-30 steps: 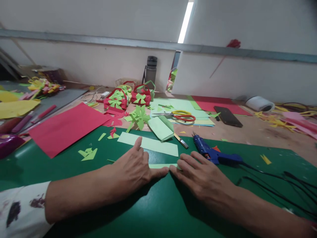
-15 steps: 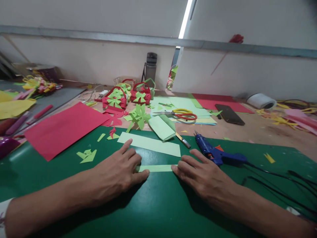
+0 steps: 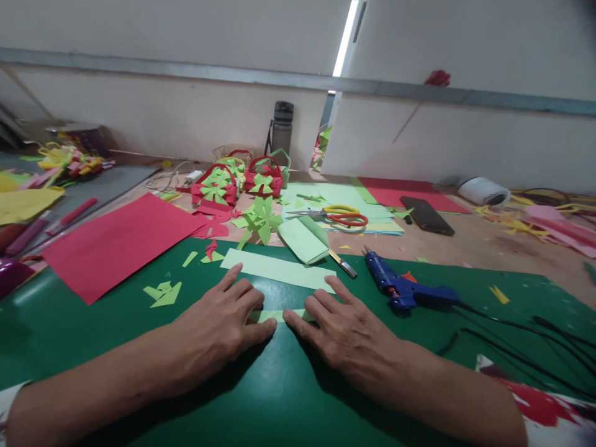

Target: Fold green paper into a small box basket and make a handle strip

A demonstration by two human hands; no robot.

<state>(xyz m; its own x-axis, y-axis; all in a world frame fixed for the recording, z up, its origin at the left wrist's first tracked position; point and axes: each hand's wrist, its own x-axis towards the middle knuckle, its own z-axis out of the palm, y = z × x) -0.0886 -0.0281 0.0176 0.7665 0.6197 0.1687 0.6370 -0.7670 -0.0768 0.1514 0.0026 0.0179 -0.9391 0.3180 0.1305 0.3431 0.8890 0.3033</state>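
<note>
A narrow folded strip of light green paper [image 3: 280, 315] lies flat on the green mat [image 3: 279, 385]. My left hand [image 3: 228, 316] grips its left end, thumb along the near edge and forefinger pointing away. At the other end, my right hand [image 3: 338, 323] is closed over the strip, its thumb pressing near the middle and close to the left thumb. Both hands cover much of the strip. Just beyond the fingers rests a wider pale green paper strip [image 3: 279, 270], flat and unfolded. My right forefinger reaches to its right end.
A blue glue gun [image 3: 395, 285] with its cord lies right of my hands. Behind are a folded green paper [image 3: 302, 241], a cutter knife [image 3: 343, 264], scissors [image 3: 344, 215] and small red paper baskets [image 3: 215, 186]. Red paper [image 3: 121, 242] and green scraps [image 3: 162, 294] lie left.
My right hand has slid left along the narrow strip, from its right end to near the left thumb. My left hand stays almost where it was.
</note>
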